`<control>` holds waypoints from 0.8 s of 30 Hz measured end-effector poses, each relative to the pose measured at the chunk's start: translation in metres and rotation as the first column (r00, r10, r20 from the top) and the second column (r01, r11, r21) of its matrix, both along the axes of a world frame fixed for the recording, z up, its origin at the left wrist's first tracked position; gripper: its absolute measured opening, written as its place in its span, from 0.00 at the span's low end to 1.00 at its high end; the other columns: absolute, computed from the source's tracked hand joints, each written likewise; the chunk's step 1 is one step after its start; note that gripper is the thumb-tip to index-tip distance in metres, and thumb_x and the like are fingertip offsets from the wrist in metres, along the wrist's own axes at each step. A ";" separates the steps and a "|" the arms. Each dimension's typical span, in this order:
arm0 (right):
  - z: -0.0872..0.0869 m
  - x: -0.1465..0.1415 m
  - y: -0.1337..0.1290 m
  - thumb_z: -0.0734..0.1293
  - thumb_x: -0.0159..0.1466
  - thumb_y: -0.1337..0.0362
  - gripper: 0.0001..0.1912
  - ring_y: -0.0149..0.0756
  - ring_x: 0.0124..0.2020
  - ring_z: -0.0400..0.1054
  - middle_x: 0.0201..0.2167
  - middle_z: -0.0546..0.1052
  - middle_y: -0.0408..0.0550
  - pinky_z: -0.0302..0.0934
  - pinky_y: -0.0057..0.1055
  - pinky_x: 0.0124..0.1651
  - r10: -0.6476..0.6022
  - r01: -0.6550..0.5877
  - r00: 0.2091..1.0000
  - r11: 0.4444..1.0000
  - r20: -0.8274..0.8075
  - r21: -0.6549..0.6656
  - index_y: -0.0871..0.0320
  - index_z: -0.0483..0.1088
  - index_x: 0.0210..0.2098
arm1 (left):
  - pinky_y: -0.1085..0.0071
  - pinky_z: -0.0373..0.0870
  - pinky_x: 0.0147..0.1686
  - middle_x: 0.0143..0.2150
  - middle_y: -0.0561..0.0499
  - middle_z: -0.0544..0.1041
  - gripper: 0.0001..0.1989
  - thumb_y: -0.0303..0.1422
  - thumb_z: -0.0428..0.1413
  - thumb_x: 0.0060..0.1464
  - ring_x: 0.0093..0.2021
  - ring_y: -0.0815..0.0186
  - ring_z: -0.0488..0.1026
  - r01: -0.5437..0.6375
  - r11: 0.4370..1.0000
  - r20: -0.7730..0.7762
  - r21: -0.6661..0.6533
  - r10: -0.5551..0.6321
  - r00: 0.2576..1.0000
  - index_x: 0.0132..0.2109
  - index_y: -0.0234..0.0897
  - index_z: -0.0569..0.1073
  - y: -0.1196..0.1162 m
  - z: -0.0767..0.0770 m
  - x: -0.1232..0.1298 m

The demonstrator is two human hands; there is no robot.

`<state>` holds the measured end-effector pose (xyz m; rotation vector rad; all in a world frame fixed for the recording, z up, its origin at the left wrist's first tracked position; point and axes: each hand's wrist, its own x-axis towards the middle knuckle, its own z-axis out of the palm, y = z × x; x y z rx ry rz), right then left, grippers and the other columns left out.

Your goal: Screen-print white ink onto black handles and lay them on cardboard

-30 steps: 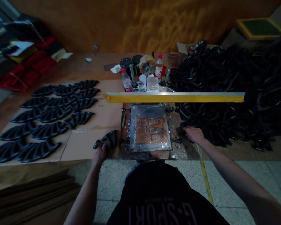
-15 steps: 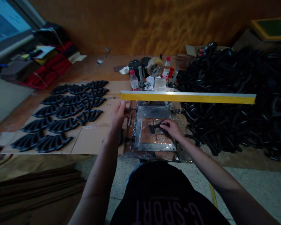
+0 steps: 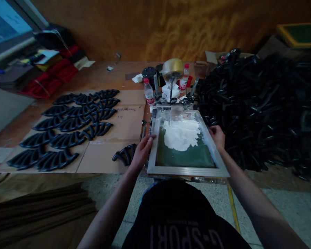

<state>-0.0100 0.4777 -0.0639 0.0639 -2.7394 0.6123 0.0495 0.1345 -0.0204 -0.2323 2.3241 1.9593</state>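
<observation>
A silk-screen frame (image 3: 188,171) lies lowered in front of me, its green mesh (image 3: 185,158) partly covered by white ink (image 3: 180,135). My left hand (image 3: 143,151) grips the frame's left edge, thumb on top. Just beyond the right edge, my right hand (image 3: 218,138) has its fingers curled by the heap of black curved handles (image 3: 246,114); whether they hold a piece is hidden. A few black handles (image 3: 124,154) lie on the cardboard left of my left hand. The surface beneath the screen is covered.
Rows of black handles (image 3: 67,141) rest on cardboard (image 3: 101,157) at the left. Behind the screen stand a tape roll (image 3: 172,67), a red-capped bottle (image 3: 148,91), a second bottle (image 3: 184,76) and metal clamps (image 3: 188,99). Red bundles (image 3: 45,79) are at far left.
The raised screen frame has swung down flat, with my left hand coming down at its edge. My right hand has left the handle under the screen and moved right toward the heap.
</observation>
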 end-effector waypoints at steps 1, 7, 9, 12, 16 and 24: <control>0.008 -0.010 0.002 0.54 0.67 0.64 0.17 0.37 0.34 0.71 0.34 0.76 0.52 0.69 0.35 0.37 -0.062 0.061 0.998 0.998 -0.033 -0.030 0.64 0.72 0.43 | 0.73 0.66 0.30 0.33 0.51 0.74 0.28 0.51 0.53 0.55 0.31 0.67 0.68 0.016 1.000 0.047 0.010 -0.016 0.999 0.56 0.38 0.72 0.000 -0.016 0.004; 0.043 -0.053 -0.080 0.72 0.57 0.57 0.28 0.54 0.57 0.59 0.59 0.63 0.60 0.58 0.46 0.55 0.252 -0.246 0.967 0.954 -0.017 0.171 0.59 0.67 0.54 | 0.74 0.62 0.30 0.28 0.55 0.69 0.32 0.44 0.53 0.56 0.28 0.69 0.66 0.073 0.986 0.117 -0.148 -0.056 0.992 0.65 0.38 0.62 0.001 -0.091 0.004; 0.039 -0.050 -0.105 0.70 0.59 0.60 0.19 0.51 0.52 0.62 0.51 0.70 0.58 0.59 0.43 0.52 0.348 -0.373 0.926 0.901 0.144 0.222 0.59 0.70 0.48 | 0.74 0.62 0.31 0.29 0.54 0.70 0.31 0.45 0.53 0.56 0.29 0.69 0.67 0.087 0.980 0.119 -0.180 -0.066 0.991 0.64 0.38 0.64 0.000 -0.099 0.002; 0.025 -0.026 -0.114 0.64 0.63 0.65 0.07 0.45 0.43 0.66 0.40 0.74 0.54 0.60 0.37 0.44 0.414 -0.489 0.860 0.836 0.298 0.251 0.59 0.71 0.40 | 0.73 0.63 0.31 0.29 0.53 0.71 0.31 0.47 0.53 0.56 0.30 0.67 0.68 0.096 0.979 0.125 -0.181 -0.074 0.989 0.63 0.38 0.65 -0.002 -0.101 0.002; 0.024 0.007 -0.095 0.62 0.58 0.74 0.10 0.41 0.41 0.65 0.37 0.74 0.51 0.57 0.33 0.41 0.686 -0.760 0.648 0.610 0.332 0.223 0.58 0.71 0.37 | 0.73 0.63 0.30 0.31 0.52 0.73 0.30 0.48 0.53 0.56 0.29 0.67 0.69 0.085 0.984 0.141 -0.157 -0.063 0.988 0.62 0.39 0.66 -0.003 -0.102 0.003; 0.022 0.018 -0.094 0.60 0.60 0.74 0.12 0.40 0.40 0.65 0.36 0.76 0.50 0.57 0.33 0.40 0.673 -0.703 0.710 0.667 0.206 0.244 0.58 0.72 0.38 | 0.75 0.61 0.26 0.29 0.53 0.72 0.31 0.48 0.54 0.55 0.27 0.69 0.68 0.064 0.995 0.154 -0.081 -0.051 0.987 0.61 0.35 0.66 -0.001 -0.099 0.003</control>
